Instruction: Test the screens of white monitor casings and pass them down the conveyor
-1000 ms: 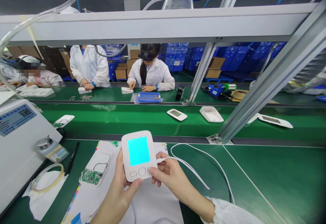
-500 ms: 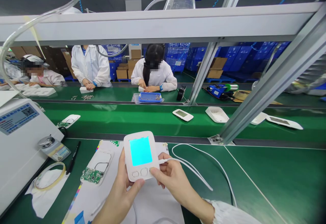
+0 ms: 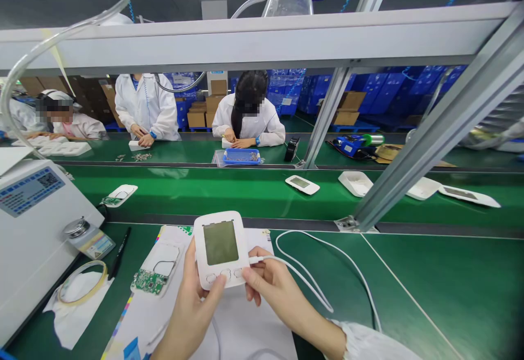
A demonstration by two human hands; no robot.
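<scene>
I hold a white handheld device (image 3: 221, 248) upright before me; its screen is dark grey. My left hand (image 3: 192, 305) grips its lower left side, thumb on the buttons under the screen. My right hand (image 3: 272, 289) pinches the white plug at its right edge, from which a white cable (image 3: 327, 248) loops off to the right over the green mat. An open device half with a green circuit board (image 3: 153, 273) lies on the white sheet to the left.
A white machine (image 3: 33, 229) stands at the left, with a tape ring (image 3: 79, 289) and a black pen (image 3: 119, 251) beside it. Device shells (image 3: 302, 184) ride the green conveyor behind. A slanted metal post (image 3: 413, 153) rises at right. Several white-coated people work across the belt.
The device's screen went from lit cyan to dark grey. My left thumb moved onto the buttons. The parts on the conveyor drifted to the right.
</scene>
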